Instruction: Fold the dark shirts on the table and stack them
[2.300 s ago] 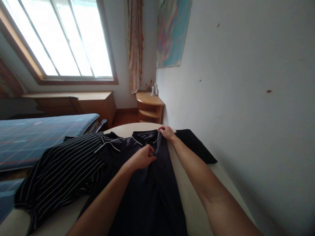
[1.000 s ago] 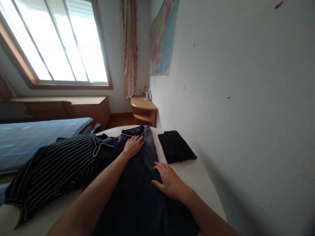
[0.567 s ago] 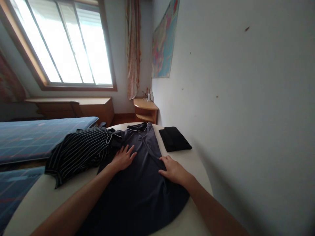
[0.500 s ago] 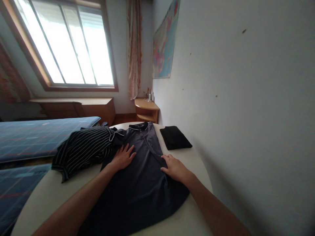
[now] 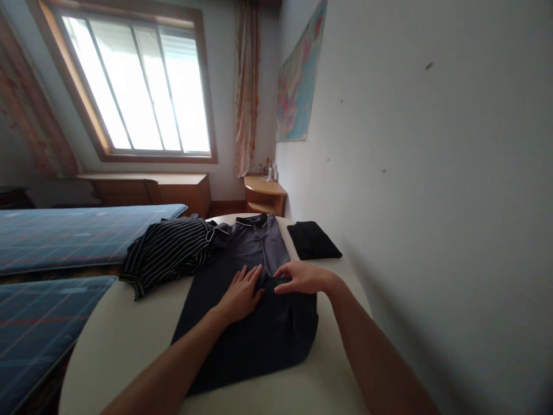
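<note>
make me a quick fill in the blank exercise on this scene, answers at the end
The left hand and the right hand are both on the dark shirt, whose collar is edged in ____.
In the picture, the striped garment lies to the ____ of the dark shirt.
The folded cloth on the table is ____.
Missing words: white; left; black.

Shirt (image 5: 272, 331): matt cloth. Tabletop (image 5: 129, 337): smooth. Corner shelf (image 5: 262, 185): glossy wood.

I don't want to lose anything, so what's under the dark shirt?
The dark shirt lies on the pale table, which shows on either side. Anything else beneath the shirt is covered.
</note>
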A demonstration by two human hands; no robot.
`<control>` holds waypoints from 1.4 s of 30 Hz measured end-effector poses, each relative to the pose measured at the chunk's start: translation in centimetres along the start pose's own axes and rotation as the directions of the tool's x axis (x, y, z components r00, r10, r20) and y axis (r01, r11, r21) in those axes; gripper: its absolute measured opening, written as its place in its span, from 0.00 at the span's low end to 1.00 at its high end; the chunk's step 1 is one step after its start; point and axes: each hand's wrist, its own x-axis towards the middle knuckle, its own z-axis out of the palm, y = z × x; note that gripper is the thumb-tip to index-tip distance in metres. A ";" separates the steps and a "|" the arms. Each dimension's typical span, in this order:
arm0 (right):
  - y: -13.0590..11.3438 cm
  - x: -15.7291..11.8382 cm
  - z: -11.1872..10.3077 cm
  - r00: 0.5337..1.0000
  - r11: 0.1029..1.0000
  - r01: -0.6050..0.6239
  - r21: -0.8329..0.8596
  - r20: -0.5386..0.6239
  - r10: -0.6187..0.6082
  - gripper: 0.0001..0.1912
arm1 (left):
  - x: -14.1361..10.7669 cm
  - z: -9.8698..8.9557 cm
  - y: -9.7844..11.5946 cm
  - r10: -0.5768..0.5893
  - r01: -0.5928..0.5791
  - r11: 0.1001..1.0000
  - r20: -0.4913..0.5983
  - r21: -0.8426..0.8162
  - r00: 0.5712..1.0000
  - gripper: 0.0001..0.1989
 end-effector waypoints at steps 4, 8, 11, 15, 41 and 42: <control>2.4 1.6 1.6 0.985 0.923 0.027 0.383 0.148 -0.090 0.30 | -0.4 -0.6 -0.2 0.148 -0.151 0.986 -0.038 -0.076 0.988 0.33; 6.4 2.1 3.3 0.998 0.875 0.005 0.484 -0.056 0.025 0.29 | -1.2 -2.0 0.7 0.365 -0.360 0.928 0.036 -0.098 0.930 0.32; 8.7 2.2 3.3 0.931 0.946 -0.045 0.322 -0.330 0.156 0.23 | -2.2 -2.9 2.3 0.480 -0.467 0.876 0.137 -0.120 0.866 0.34; 9.6 2.2 3.2 0.888 0.981 -0.176 0.083 -0.416 0.194 0.15 | -3.7 -3.5 5.0 0.537 -0.528 0.843 0.177 -0.099 0.825 0.38; 8.1 2.7 3.8 0.829 0.929 -0.352 -0.119 -0.501 0.249 0.17 | -4.7 0.6 14.5 0.531 -0.511 0.812 0.009 0.281 0.848 0.01; 8.1 2.7 3.9 0.827 0.930 -0.348 -0.120 -0.506 0.244 0.17 | -4.5 0.5 14.8 0.545 -0.521 0.803 0.000 0.290 0.839 0.01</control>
